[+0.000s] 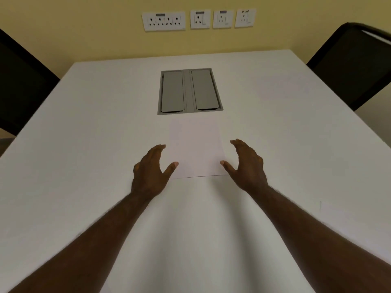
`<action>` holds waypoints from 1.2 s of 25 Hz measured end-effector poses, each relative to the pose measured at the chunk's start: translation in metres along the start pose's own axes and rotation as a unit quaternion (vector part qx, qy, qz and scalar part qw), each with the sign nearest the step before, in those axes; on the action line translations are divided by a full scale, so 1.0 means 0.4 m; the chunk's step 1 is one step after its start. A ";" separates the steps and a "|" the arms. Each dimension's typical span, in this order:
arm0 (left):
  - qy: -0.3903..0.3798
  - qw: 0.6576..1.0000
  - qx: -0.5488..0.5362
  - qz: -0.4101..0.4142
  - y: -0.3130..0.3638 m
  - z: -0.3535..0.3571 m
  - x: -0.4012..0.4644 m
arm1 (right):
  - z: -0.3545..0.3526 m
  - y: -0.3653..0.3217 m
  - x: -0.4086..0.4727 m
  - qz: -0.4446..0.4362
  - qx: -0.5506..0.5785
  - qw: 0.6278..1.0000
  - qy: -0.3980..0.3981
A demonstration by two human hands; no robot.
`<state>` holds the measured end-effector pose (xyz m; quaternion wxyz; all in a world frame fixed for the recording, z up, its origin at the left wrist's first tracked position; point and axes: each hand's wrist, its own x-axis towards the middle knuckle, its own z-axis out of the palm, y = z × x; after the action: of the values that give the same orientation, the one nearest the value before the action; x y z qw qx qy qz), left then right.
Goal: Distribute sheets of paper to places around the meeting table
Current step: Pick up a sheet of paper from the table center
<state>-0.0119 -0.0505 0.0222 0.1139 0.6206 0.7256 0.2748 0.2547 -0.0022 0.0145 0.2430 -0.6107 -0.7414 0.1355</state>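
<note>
Paper (pixel 195 148) lies flat on the table (pixel 84 123), just on the near side of the grey hatch (pixel 189 91). Left hand (pixel 151 171) and right hand (pixel 246 164) flank it, fingers spread, grasping nothing.

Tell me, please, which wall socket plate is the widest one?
The leftmost socket plate, left of the three narrow plates: it alone carries a row of several outlets, while each other plate holds a single one.
</note>
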 end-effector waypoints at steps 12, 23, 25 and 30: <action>-0.113 0.988 0.074 -0.078 -0.093 0.222 0.144 | 0.222 0.013 0.171 0.143 0.069 0.987 -0.035; -0.105 0.988 0.090 -0.064 -0.094 0.228 0.128 | 0.210 0.017 0.249 0.308 0.234 0.922 0.028; -0.091 0.992 0.056 -0.071 -0.099 0.227 0.126 | 0.206 0.033 0.246 0.313 0.267 0.911 0.023; 0.002 0.957 -0.221 -0.186 -0.082 0.197 0.112 | 0.148 0.031 0.159 0.319 0.447 0.834 0.041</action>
<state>-0.0085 0.0103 -0.0525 0.2963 0.4334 0.7495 0.4033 0.2253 0.0679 -0.0293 0.4628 -0.6433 -0.3531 0.4974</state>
